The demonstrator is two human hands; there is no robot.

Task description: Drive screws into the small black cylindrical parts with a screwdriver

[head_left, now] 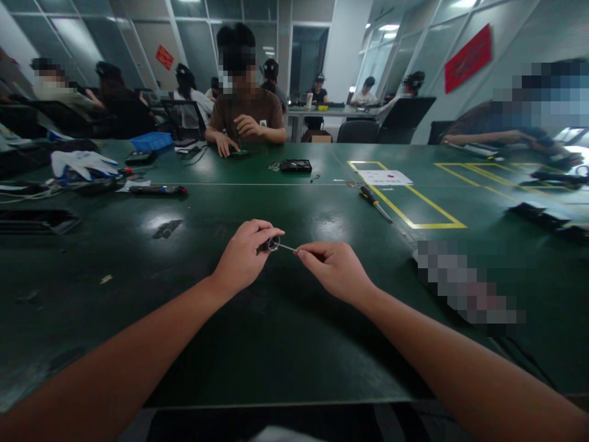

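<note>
A small screwdriver [280, 246] with a dark handle and a thin metal shaft is held over the middle of the green table [193, 307]. My left hand [243, 255] grips its handle end. My right hand [334, 267] pinches the tip of the shaft between thumb and forefinger. Both hands hover close together just above the table surface.
A yellow-handled screwdriver [375, 203] lies by a yellow-taped rectangle [414, 205] holding a white paper [385, 177]. A black device [296, 165] sits farther back; white gloves [83, 163], tools and a blue tray [151, 142] lie at left. A person in brown [245, 116] sits opposite; others work around.
</note>
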